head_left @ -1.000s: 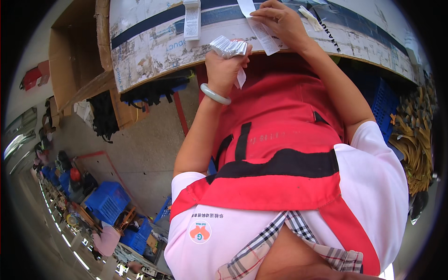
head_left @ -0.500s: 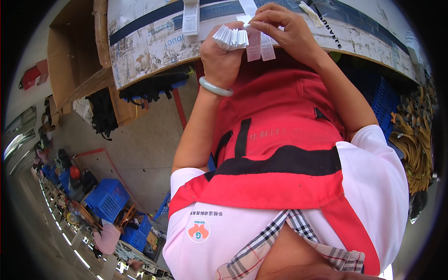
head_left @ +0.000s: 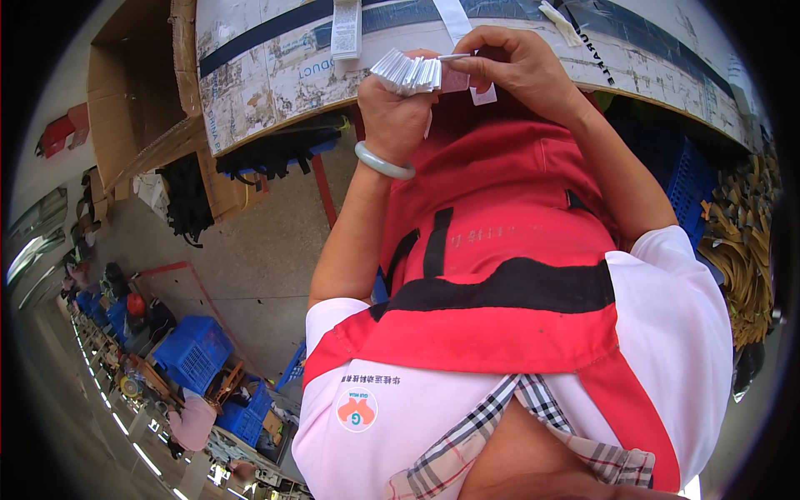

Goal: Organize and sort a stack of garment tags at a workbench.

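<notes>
A wad of white labels [head_left: 407, 73] is gripped in the left hand [head_left: 393, 123], fingers closed round its lower part, edges fanned on top. One thin white label [head_left: 455, 57], seen edge-on, is pinched between thumb and forefinger of the right hand [head_left: 533, 79], just beside the wad; whether the two touch cannot be told. For a clean result, the pinched label is best creased flat, edges lined up with the wad, and the left grip held firm enough that nothing slides out but not so tight that the labels bend. Loose label ends [head_left: 483, 95] hang under the right fingers and could get caught. A label strip [head_left: 346, 32] is laid on the table [head_left: 258, 108], ahead of the left hand. Containers: an open cardboard box [head_left: 185, 67] is seen left of the left hand, its inside too dark to read. A blue crate [head_left: 690, 185] is placed right of the right forearm, contents not made out. Another blue crate [head_left: 198, 354] is seen far behind the left hand, contents unclear.
</notes>
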### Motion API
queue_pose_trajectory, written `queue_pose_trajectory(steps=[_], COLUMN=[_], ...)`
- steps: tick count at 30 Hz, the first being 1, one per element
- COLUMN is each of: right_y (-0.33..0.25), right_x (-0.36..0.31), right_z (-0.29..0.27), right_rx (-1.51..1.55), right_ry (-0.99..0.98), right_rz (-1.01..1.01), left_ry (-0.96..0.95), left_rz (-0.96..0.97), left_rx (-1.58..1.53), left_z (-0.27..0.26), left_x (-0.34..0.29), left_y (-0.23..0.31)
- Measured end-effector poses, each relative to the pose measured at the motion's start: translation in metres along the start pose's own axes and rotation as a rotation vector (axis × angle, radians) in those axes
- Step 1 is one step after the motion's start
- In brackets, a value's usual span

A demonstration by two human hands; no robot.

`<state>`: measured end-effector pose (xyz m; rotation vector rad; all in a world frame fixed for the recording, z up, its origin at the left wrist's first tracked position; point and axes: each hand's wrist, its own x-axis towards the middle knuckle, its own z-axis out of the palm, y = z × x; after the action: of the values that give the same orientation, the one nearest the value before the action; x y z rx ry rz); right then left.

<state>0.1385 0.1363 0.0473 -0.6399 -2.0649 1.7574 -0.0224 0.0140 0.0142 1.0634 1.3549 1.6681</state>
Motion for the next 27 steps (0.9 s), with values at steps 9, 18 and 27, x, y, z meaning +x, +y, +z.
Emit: queue_pose_trajectory(steps=[9,18,27], right_y=[-0.006,0.016,0.049], right_x=[0.0,-0.003,0.026], right_z=[-0.013,0.016,-0.015], right_rx=[0.024,0.054,-0.729], right_ry=[-0.094,0.053,0.326], right_rz=[0.119,0.034,-0.331], left_ry=[-0.067,-0.092,-0.133], left_rz=[-0.378,-0.602,-0.572], left_rx=[-0.438,-0.803,-0.46], left_z=[-0.004,0.005,-0.002], left_x=[0.001,-0.004,-0.003], left_y=[-0.006,-0.012,-0.016])
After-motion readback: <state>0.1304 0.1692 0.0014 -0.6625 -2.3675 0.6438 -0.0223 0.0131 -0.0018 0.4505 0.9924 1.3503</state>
